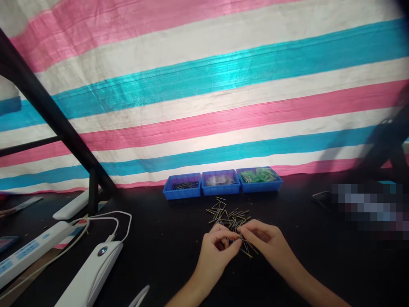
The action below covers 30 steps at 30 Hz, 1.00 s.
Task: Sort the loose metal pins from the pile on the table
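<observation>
Over a loose pile of thin metal rods [220,213], silver with yellowish parts, my two hands meet at the fingertips. My left hand [218,247] is closed in a pinch, thumb and index finger pressed together. Beside it, my right hand [263,238] also pinches, its fingertips almost touching those of the left. Whatever lies between the fingers is too small to make out. More rods stick out below and around the right fingertips on the black table [153,256].
Behind the pile stand a blue bin [182,197] of dark thin pieces, another blue bin [221,191] with clear bags, and a third blue bin [262,187] with green packets. A white power bank [92,273], cables and a power strip [35,251] lie left; a phone [324,198] lies right.
</observation>
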{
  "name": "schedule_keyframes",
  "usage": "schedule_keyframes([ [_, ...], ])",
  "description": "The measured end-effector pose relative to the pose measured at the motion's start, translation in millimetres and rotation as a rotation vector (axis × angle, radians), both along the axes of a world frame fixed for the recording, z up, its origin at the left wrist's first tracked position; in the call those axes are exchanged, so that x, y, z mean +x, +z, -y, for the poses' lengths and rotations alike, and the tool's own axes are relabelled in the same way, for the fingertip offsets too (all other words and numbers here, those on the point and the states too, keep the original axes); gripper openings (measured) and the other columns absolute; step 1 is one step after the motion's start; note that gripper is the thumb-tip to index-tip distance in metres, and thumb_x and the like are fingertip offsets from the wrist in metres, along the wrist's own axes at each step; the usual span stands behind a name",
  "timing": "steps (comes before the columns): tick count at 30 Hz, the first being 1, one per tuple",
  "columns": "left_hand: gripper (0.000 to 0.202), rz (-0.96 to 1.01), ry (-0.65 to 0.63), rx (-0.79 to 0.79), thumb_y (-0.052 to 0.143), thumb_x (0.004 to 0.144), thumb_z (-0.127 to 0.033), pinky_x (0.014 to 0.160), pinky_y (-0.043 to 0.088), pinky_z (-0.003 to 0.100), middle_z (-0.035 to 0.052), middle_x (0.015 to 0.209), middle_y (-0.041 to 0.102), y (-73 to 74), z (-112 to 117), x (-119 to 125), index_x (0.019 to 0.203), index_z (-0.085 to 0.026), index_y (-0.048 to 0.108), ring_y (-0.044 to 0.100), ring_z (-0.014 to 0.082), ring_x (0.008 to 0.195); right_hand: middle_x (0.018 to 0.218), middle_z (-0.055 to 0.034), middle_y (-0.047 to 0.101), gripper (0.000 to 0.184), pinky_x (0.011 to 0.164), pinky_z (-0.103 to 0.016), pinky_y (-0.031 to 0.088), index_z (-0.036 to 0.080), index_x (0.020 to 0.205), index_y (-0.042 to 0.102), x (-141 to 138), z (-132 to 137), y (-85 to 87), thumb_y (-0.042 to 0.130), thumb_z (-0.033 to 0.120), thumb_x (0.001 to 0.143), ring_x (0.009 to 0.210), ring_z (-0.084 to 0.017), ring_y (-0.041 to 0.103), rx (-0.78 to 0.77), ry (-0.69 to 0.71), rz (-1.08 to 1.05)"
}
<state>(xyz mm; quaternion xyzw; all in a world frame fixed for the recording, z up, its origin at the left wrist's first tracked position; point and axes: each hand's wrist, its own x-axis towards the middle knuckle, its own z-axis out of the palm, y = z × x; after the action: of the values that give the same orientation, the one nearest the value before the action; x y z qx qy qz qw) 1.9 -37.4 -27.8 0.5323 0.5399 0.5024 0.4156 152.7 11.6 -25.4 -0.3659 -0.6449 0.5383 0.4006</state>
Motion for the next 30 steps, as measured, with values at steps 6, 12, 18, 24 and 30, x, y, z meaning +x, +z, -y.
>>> schedule_keyframes([
  [6, 0.014, -0.027, 0.003, -0.009, 0.068, 0.066, -0.026, 0.048, 0.027, 0.021, 0.0001, 0.068, 0.047, 5.3, 2, 2, 0.072, -0.014, 0.072, 0.037, 0.0059, 0.051, 0.079, -0.0043, 0.060, 0.021, 0.067, -0.027, 0.046, 0.019, 0.073, 0.069, -1, 1, 2.9, 0.060, 0.037, 0.077, 0.075, -0.016, 0.056, 0.048, 0.033, 0.028],
  [12, 0.011, -0.050, -0.014, -0.032, 0.068, 0.065, -0.024, 0.045, 0.025, 0.021, -0.0010, 0.067, 0.046, 8.4, 2, 4, 0.067, -0.013, 0.070, 0.034, 0.0048, 0.049, 0.086, -0.0053, 0.057, 0.019, 0.063, -0.025, 0.045, 0.019, 0.079, 0.070, -3, 6, 2.9, 0.059, 0.035, 0.077, 0.076, -0.016, 0.056, 0.063, 0.069, 0.087],
  [18, 0.008, -0.053, 0.006, -0.043, 0.067, 0.065, -0.021, 0.046, 0.027, 0.020, -0.0010, 0.069, 0.046, 6.2, 0, 2, 0.068, -0.013, 0.069, 0.036, 0.0051, 0.051, 0.087, -0.0041, 0.056, 0.016, 0.057, -0.023, 0.043, 0.020, 0.079, 0.070, -5, 10, 7.5, 0.059, 0.032, 0.078, 0.073, -0.014, 0.054, 0.055, 0.078, 0.097],
  [24, 0.013, -0.040, 0.018, -0.034, 0.068, 0.066, -0.026, 0.047, 0.027, 0.021, -0.0002, 0.071, 0.048, 4.7, 0, 1, 0.070, -0.014, 0.069, 0.036, 0.0053, 0.051, 0.089, -0.0042, 0.056, 0.017, 0.058, -0.023, 0.043, 0.019, 0.079, 0.068, -4, 10, 6.9, 0.057, 0.032, 0.079, 0.075, -0.014, 0.055, 0.062, 0.046, 0.098],
  [30, 0.015, -0.035, 0.037, -0.019, 0.068, 0.066, -0.030, 0.047, 0.027, 0.021, -0.0002, 0.071, 0.049, 2.6, -3, -1, 0.069, -0.015, 0.068, 0.037, 0.0050, 0.050, 0.083, -0.0038, 0.056, 0.017, 0.057, -0.023, 0.044, 0.018, 0.074, 0.067, -4, 4, -1.1, 0.058, 0.033, 0.078, 0.073, -0.015, 0.055, 0.101, -0.004, 0.078],
])
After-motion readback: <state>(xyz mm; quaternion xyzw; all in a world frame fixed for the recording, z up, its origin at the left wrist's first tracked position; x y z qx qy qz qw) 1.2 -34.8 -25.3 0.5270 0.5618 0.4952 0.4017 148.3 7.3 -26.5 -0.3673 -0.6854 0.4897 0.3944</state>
